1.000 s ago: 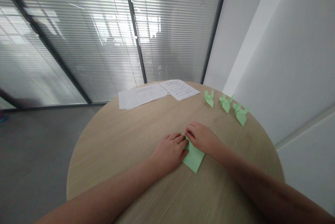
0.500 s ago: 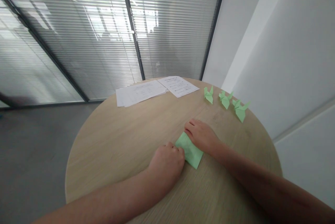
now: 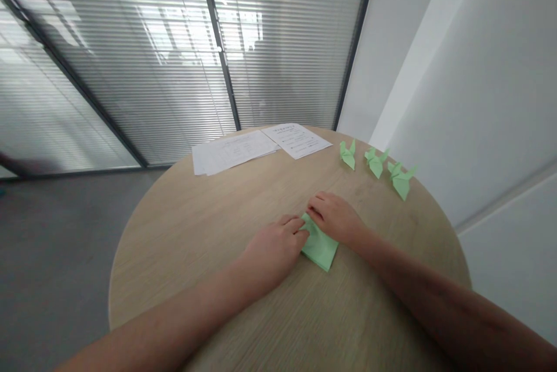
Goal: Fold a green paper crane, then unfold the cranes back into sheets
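Observation:
A folded square of green paper (image 3: 322,249) lies flat on the round wooden table, one corner pointing towards me. My left hand (image 3: 275,249) is at its left edge, fingers bent and closed on the paper near the upper left corner. At the far right edge my right hand (image 3: 334,216) rests, its fingers curled down onto the top corner. Both hands cover parts of the paper, so its far edges are partly hidden.
Three green origami cranes, the nearest crane (image 3: 400,181) among them, stand along the right rim of the table (image 3: 183,244). Printed sheets (image 3: 235,152) lie at the far side, beside another page (image 3: 296,140). A white wall (image 3: 487,82) rises close on the right.
My left hand has slid up along the left edge of the paper towards its top corner, and its fingers have stretched out a little. My right hand stays at the top corner.

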{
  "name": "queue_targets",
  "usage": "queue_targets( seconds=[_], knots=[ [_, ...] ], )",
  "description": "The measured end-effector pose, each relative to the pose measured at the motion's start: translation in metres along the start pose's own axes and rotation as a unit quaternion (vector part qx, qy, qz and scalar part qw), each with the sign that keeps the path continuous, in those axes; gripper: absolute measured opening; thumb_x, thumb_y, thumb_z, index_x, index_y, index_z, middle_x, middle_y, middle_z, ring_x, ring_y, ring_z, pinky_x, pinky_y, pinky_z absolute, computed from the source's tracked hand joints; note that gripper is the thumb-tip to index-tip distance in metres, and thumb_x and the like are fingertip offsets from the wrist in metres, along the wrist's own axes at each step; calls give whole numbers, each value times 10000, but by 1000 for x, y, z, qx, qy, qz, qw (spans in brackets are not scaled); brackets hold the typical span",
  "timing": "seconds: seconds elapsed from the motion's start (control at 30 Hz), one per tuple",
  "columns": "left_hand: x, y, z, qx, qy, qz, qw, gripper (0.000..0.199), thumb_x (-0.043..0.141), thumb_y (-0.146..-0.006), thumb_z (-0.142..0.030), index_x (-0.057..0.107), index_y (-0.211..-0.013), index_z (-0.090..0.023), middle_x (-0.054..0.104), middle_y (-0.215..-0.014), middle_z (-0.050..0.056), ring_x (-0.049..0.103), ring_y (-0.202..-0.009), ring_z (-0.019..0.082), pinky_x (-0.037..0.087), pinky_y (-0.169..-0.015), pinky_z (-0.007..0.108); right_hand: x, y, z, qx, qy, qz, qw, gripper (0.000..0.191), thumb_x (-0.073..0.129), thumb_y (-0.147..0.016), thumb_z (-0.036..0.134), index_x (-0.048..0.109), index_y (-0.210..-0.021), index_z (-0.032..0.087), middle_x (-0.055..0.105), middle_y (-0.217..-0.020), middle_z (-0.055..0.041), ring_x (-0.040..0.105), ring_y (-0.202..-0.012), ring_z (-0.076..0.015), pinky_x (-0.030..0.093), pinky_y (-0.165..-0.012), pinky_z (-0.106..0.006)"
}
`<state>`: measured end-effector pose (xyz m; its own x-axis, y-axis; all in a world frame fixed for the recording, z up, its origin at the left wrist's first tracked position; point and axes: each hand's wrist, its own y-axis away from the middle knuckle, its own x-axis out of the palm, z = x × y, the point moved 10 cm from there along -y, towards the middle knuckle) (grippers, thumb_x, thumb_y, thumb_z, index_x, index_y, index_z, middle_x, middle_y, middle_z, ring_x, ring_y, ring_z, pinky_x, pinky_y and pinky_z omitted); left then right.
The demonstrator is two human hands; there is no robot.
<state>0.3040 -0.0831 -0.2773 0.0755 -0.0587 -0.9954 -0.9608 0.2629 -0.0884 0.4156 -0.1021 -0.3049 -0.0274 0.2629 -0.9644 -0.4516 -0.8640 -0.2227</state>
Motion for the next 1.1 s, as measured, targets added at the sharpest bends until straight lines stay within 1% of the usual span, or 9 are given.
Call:
queue_targets(
  seconds=[0.1, 0.17, 0.27, 0.47, 0.63, 0.77, 0.93, 1.0, 1.1],
  knots=[
    [14, -7, 10, 37, 52, 15, 998, 262, 483, -976, -84, 721, -1054, -162, 730, -1099, 96, 669, -1074, 224, 528, -970, 352, 0, -1, -8, 5, -38, -9, 999, 162, 578, -1011, 253, 704, -941, 178, 697, -984, -79, 622, -966, -208, 428, -874, -316],
    [20, -9, 18, 22, 72, 23, 997, 246, 501, -971, -106, 733, -1020, -170, 734, -1027, 84, 681, -1009, 220, 531, -938, 350, -2, 0, -17, 7, -75, -20, 997, 164, 582, -1009, 264, 719, -1034, 177, 711, -1038, -83, 630, -1002, -210, 437, -907, -323],
    [16, -8, 20, 1, 82, 17, 996, 208, 540, -953, -127, 742, -964, -176, 732, -999, 82, 677, -987, 233, 531, -904, 358, -12, 5, -32, 2, -123, -38, 992, 229, 630, -971, 241, 706, -1175, 171, 715, -1113, -90, 641, -1023, -208, 448, -934, -332],
    [11, -7, 24, -59, 28, 50, 997, 167, 610, -950, -227, 735, -858, -166, 717, -902, 92, 666, -894, 255, 533, -814, 372, -25, 12, -33, -49, -166, 15, 985, 175, 700, -889, 203, 755, -1055, 208, 726, -955, -47, 647, -886, -196, 466, -830, -317],
    [12, -9, 24, -31, 50, 11, 998, 125, 678, -925, -267, 732, -964, -161, 715, -1075, 103, 636, -1081, 270, 521, -953, 386, -13, 14, -21, -63, -150, 68, 984, 140, 692, -893, 205, 780, -1002, 208, 751, -982, -56, 669, -911, -209, 468, -860, -330],
    [11, -8, 18, -9, 56, 11, 998, 186, 666, -945, -330, 713, -1007, -161, 700, -1100, 104, 644, -1035, 268, 536, -930, 401, -12, 12, -23, -47, -124, 45, 990, 140, 681, -914, 225, 773, -1016, 199, 751, -1011, -69, 665, -980, -225, 459, -904, -346],
    [11, -5, 15, -54, 27, 40, 997, 242, 568, -1000, -347, 749, -1010, -186, 702, -999, 106, 665, -946, 279, 549, -857, 427, -26, 11, -35, 14, -136, 0, 991, 153, 634, -952, 282, 757, -938, 191, 739, -924, -57, 646, -846, -192, 445, -775, -310],
    [12, -5, 16, -68, 34, 38, 996, 236, 573, -993, -329, 751, -1044, -183, 705, -986, 109, 675, -943, 287, 552, -857, 437, -25, 12, -37, 31, -149, 11, 988, 171, 637, -949, 311, 758, -900, 199, 731, -868, -42, 632, -786, -179, 423, -717, -298],
    [17, -6, 17, -75, 53, 41, 995, 243, 554, -994, -284, 746, -1082, -166, 725, -995, 114, 690, -945, 286, 553, -863, 431, -15, 14, -30, 27, -164, 64, 984, 146, 685, -915, 337, 765, -886, 217, 716, -817, -19, 620, -747, -169, 398, -685, -290]
  ],
)
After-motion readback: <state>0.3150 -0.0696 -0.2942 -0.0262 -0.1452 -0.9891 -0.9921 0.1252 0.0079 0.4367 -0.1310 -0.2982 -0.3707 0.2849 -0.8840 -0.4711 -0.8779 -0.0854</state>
